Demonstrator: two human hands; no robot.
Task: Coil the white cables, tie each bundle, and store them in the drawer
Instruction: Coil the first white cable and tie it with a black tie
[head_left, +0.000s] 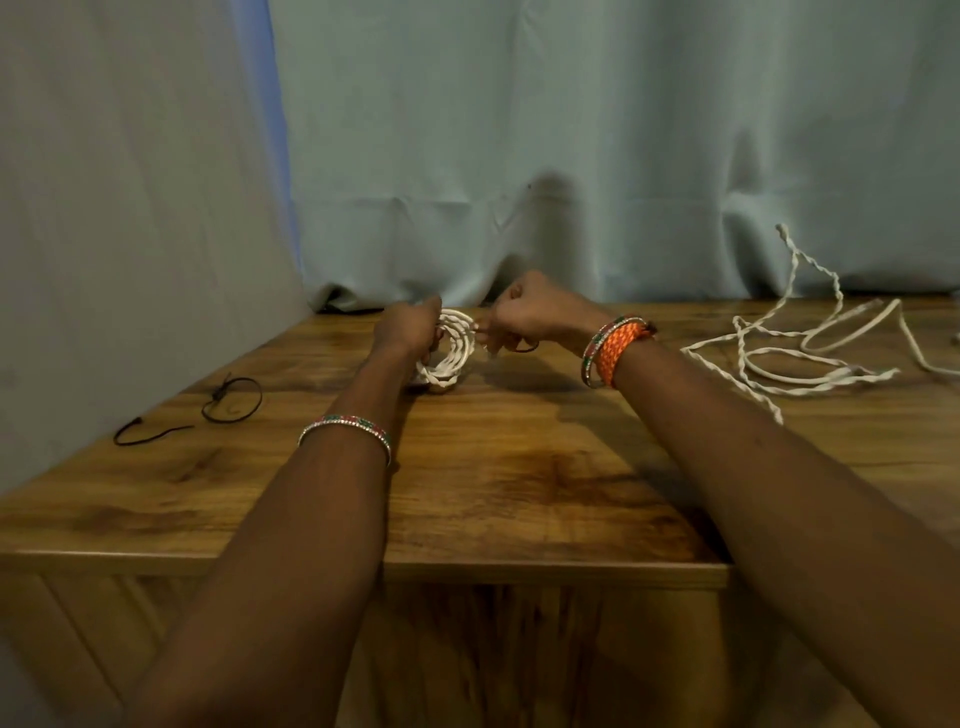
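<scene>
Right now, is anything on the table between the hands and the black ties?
Nothing visible. The left hand holds the coil, the right hand pinches its edge, and only bare table lies between them and the two ties at the left. The loose cable is on the right.

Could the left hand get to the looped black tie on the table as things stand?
Probably not right away: the left hand grips the white coil. The path to the black tie looks unobstructed once it lets go.
</scene>
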